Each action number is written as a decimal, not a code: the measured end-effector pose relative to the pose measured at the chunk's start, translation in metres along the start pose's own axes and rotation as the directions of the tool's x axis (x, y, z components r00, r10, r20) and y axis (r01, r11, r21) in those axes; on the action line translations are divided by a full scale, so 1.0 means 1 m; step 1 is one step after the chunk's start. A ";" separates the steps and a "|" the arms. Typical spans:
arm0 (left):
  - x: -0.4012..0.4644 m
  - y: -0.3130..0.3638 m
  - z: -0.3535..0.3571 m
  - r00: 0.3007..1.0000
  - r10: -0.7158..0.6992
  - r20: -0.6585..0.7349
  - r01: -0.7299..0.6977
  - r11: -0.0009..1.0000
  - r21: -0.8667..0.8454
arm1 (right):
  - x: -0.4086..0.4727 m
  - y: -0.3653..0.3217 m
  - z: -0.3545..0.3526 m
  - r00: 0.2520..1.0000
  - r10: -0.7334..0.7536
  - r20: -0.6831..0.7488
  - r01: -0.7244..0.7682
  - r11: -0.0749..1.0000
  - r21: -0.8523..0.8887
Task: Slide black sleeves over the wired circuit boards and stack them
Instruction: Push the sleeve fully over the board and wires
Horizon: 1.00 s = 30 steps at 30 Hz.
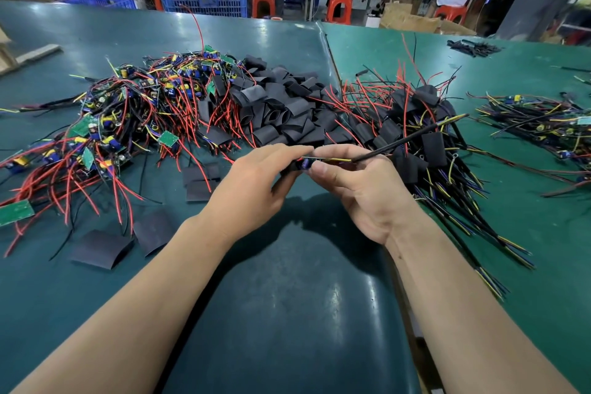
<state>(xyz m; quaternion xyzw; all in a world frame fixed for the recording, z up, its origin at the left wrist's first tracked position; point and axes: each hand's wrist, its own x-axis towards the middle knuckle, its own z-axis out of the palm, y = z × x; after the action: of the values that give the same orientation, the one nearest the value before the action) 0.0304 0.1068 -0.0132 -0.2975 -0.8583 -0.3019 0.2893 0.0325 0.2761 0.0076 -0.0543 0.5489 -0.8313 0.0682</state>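
Green mat (96, 281) is seen across the whole bench, and on the far left a tangled heap of bare boards (128, 112) is spread out, red, black and yellow leads trailing from it toward the near edge. A few flat sleeves (102, 249) are scattered loose just in front of that heap (dark, matte, lying apart from one another). Further along, at the middle of the bench, a pile of sleeves (275, 109) is banked up, touching the heap's right flank.

Below that pile, centre frame, the left hand (256, 182) is held above the mat, fingers curled round a black sleeve (289, 169), most of it hidden under the fingers. Meeting it from the other side, the right hand (361, 189) is pinched on a board (308, 164), thumb and fingertips closed on it at the sleeve's mouth; a blue part and a yellow lead are glimpsed between the two hands. How far the board sits inside cannot be told. A black cable (409, 141) is run from the board up and away to the right.

Behind the right hand, a stack of sleeved boards (425, 137) is laid with its leads fanned toward the near right. At the far right, another bundle (543, 128) of wired boards is resting well apart.
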 end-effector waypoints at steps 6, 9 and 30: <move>0.001 0.003 0.000 0.989 -0.134 0.067 0.139 0.988 -0.074 | 0.000 0.001 0.001 0.983 -0.179 -0.044 0.148 0.911 -0.385; 0.000 0.005 0.001 0.987 -0.135 0.084 0.140 0.988 -0.059 | -0.001 0.000 0.003 0.956 -0.291 -0.026 0.248 0.855 -0.456; 0.000 0.007 0.000 0.975 -0.177 0.137 0.204 0.954 -0.221 | -0.004 0.002 0.006 0.963 -0.267 0.046 0.257 0.845 -0.468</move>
<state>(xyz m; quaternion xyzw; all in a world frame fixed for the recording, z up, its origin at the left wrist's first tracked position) 0.0352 0.1115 -0.0106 -0.2620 -0.8569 -0.4094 0.1716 0.0376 0.2704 0.0084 -0.1349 0.7219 -0.6754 -0.0669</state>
